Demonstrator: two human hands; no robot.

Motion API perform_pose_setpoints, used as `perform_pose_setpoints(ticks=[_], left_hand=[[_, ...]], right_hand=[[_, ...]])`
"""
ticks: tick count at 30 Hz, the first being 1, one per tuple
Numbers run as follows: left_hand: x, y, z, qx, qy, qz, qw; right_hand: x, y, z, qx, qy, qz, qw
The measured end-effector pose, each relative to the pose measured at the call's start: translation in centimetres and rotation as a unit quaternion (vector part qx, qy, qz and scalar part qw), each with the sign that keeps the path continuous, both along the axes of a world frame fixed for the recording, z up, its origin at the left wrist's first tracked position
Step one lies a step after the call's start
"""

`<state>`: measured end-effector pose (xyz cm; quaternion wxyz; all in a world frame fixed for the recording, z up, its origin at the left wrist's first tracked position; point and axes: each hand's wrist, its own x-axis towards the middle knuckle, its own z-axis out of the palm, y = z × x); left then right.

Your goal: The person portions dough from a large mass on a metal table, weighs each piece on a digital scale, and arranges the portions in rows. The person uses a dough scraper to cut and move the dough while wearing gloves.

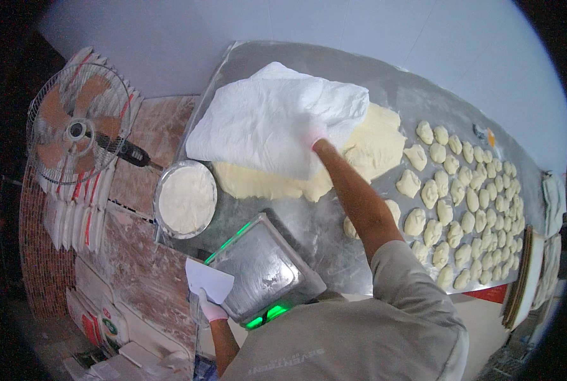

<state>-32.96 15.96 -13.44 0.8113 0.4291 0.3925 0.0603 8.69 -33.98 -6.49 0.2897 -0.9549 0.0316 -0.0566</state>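
Note:
My left hand [212,307], in a pale glove, grips a flat white dough scraper [210,280] beside the digital scale [259,266]. The scale has a bare steel platform and green lit displays. Stretched over the table, my right hand [315,135] is at the white cloth [264,124]; motion blur hides whether its gloved fingers pinch the fabric. Beneath the cloth lies a large mass of pale dough [378,138], showing along its right and front edges. Many portioned dough pieces [431,193] sit in rough rows to the right on the steel table [307,219].
A round pan of flour [187,200] stands left of the dough. Farther left are a fan [78,126] and stacked sacks [69,219]. Boards [526,281] lean by the table's right end. A wall [383,28] borders the far side. A small orange item [491,137] lies near it.

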Motion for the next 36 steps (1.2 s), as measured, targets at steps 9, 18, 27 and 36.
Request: perform_pose_setpoints(ticks=[9,18,27,36], left_hand=[[-0.7,0.5,-1.8,-0.011,-0.014,0.023,1.0],[-0.1,-2.2,0.4,0.027,-0.015,0.043,0.999],[-0.6,-2.3,0.9,0.05,0.006,0.068,0.996],[-1.1,-1.8,-0.3,0.018,-0.004,0.083,0.996]], right_hand=[[-4.7,4.8,4.6,0.419,-0.099,0.002,0.903],[-1.9,-4.6,2.1,-0.196,0.086,0.142,0.967],[-5.0,-19.7,11.2,-0.069,-0.005,-0.074,0.995],[-10.1,-25.4,3.1,0.123,-0.035,-0.071,0.989]])
